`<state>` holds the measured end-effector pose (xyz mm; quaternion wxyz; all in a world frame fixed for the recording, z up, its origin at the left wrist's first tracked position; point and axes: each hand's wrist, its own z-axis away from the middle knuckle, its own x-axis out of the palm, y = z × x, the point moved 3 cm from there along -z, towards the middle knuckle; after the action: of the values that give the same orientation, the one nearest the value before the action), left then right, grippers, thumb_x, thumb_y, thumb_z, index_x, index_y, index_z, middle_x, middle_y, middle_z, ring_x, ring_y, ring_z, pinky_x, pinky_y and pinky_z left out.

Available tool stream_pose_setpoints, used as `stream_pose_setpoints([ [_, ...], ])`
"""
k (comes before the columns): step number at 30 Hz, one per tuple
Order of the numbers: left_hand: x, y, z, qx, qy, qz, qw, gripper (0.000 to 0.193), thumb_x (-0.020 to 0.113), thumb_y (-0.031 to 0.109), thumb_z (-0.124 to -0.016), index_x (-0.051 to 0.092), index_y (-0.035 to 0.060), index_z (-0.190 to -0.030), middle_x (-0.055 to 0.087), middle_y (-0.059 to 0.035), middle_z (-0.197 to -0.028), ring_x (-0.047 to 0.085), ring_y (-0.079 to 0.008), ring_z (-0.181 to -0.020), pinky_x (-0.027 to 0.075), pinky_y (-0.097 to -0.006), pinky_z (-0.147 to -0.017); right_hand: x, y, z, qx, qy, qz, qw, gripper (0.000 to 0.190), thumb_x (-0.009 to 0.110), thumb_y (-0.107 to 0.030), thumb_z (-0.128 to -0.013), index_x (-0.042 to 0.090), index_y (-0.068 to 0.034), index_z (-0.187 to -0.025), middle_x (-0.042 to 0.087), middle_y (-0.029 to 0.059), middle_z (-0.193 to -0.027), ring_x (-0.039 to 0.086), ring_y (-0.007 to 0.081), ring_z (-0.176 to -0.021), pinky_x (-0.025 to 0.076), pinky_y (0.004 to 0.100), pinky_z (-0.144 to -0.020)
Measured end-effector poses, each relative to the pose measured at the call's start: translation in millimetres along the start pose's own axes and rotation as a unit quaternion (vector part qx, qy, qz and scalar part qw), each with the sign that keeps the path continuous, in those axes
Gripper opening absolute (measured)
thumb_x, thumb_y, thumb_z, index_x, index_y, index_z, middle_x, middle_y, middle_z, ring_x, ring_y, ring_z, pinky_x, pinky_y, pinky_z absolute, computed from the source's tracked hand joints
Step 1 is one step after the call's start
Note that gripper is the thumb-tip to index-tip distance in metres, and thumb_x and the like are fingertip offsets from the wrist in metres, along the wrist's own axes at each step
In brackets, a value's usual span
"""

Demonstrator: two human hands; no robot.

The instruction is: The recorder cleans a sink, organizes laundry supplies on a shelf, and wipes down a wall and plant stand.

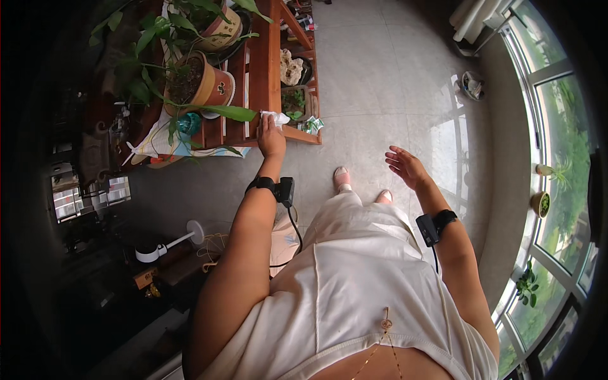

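Note:
My left hand (271,137) holds a crumpled white tissue or cloth (278,117) against the top edge of a reddish-brown wooden plant stand (264,71), near its front corner. Beside that hand, a long green leaf (232,113) reaches out from a plant in a brown and yellow pot (209,85). A teal glass ball (188,123) sits by the pot. My right hand (406,165) hangs in the air over the tiled floor, its fingers apart and nothing in it. Each forearm wears a strapped black device with a cable.
A lower shelf holds a pale porous rock (290,68) and a planter with small green plants (295,100). Another pot (221,31) stands farther along the stand. A round bin (473,86) is near the right wall. Small potted plants (540,204) line the window. A white lamp (149,253) stands lower left.

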<state>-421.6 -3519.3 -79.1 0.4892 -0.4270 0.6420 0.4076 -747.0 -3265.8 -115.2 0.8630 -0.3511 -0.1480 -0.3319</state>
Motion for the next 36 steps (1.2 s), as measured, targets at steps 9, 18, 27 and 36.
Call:
stream_pose_setpoints([
  [9,1.3,-9.3,-41.0,0.079,-0.050,0.026,0.995,0.050,0.051,0.017,-0.085,0.037,0.0044,-0.131,0.030,-0.0113,-0.141,0.028,-0.0294,-0.130,0.024,-0.0397,-0.107,88.7,-27.0,-70.4,0.036,-0.054,0.054,0.996,0.038,0.046,-0.030,-0.091,0.046,-0.009,-0.123,0.055,0.0074,-0.116,0.051,0.0204,-0.107,0.039,0.0333,-0.093],
  [18,-8.3,-15.7,-100.4,0.085,-0.138,0.044,0.986,0.066,0.050,0.039,-0.085,0.026,0.0090,-0.139,0.022,-0.0069,-0.146,0.022,-0.0224,-0.134,0.018,-0.0413,-0.109,225.0,-71.5,-113.7,-0.013,-0.117,0.222,0.968,0.041,0.045,-0.028,-0.091,0.045,-0.008,-0.127,0.054,0.0087,-0.119,0.053,0.0203,-0.105,0.040,0.0330,-0.091],
  [27,-14.0,-46.6,-102.4,0.128,-0.126,0.228,0.957,0.064,0.061,0.016,-0.079,0.032,0.0074,-0.136,0.024,-0.0097,-0.145,0.035,-0.0300,-0.125,0.028,-0.0399,-0.104,314.7,-75.9,-165.1,-0.357,-0.099,0.620,0.692,0.055,0.056,-0.015,-0.083,0.036,-0.012,-0.134,0.025,0.0159,-0.142,0.034,0.0345,-0.126,0.034,0.0378,-0.101],
  [36,-22.4,-84.4,-67.1,0.108,-0.148,0.198,0.963,0.065,0.070,0.019,-0.072,0.042,0.0005,-0.128,0.030,-0.0105,-0.140,0.031,-0.0279,-0.128,0.031,-0.0365,-0.103,338.8,-66.3,-207.4,-0.382,-0.149,0.798,0.441,0.055,0.050,-0.031,-0.087,0.034,-0.014,-0.136,0.021,0.0052,-0.147,0.018,0.0238,-0.136,0.017,0.0404,-0.109],
])
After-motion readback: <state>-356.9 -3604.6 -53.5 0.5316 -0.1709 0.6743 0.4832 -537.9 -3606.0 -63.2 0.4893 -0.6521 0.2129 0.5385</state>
